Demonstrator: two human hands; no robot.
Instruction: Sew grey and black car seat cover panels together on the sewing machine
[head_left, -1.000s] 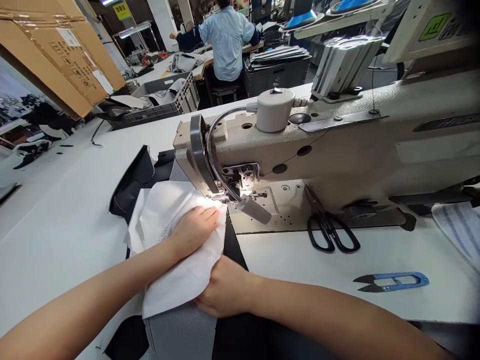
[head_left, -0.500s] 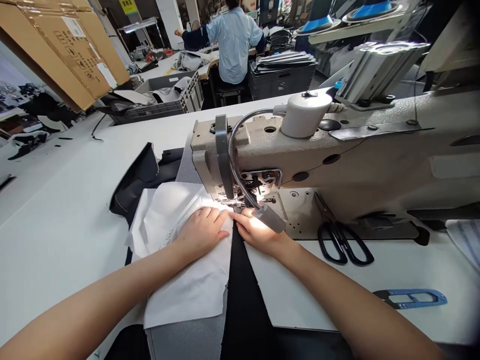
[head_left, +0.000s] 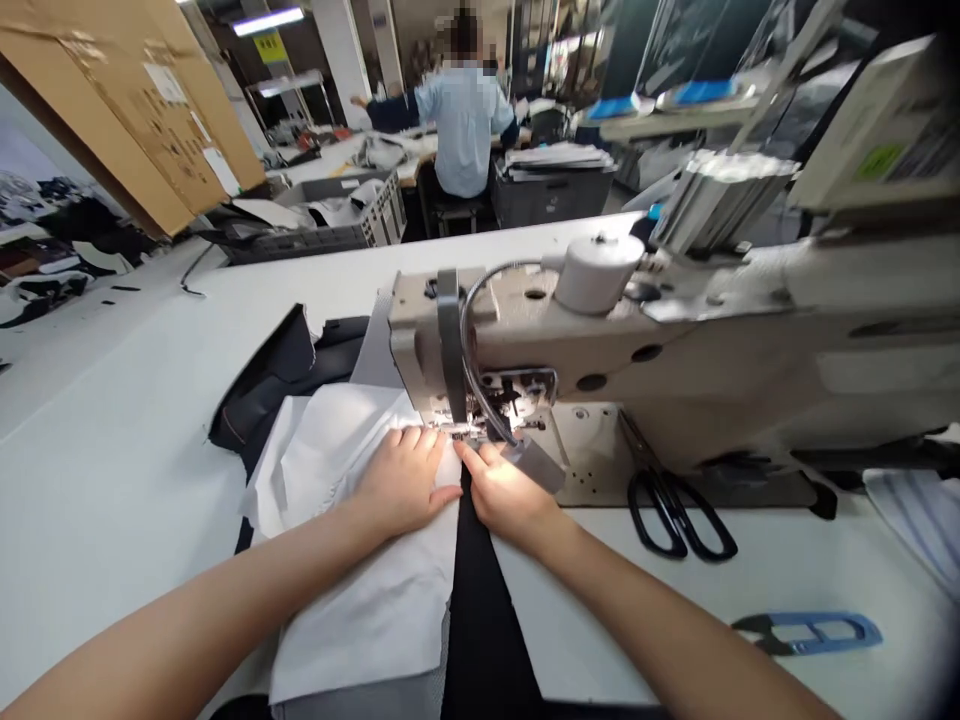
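- Left hand [head_left: 405, 482] lies flat, thumb apart, on one white cloth [head_left: 367, 615]
- Right hand [head_left: 511, 495] at its edge; whether pinching, I cannot tell
- One black scissors [head_left: 663, 487], one blue snips [head_left: 817, 648]

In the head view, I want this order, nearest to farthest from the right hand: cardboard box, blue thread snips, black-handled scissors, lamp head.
1. Lamp head: just beside the right hand.
2. Black-handled scissors: to the right.
3. Blue thread snips: farther right, on the tabletop.
4. Cardboard box: far left, in the background.
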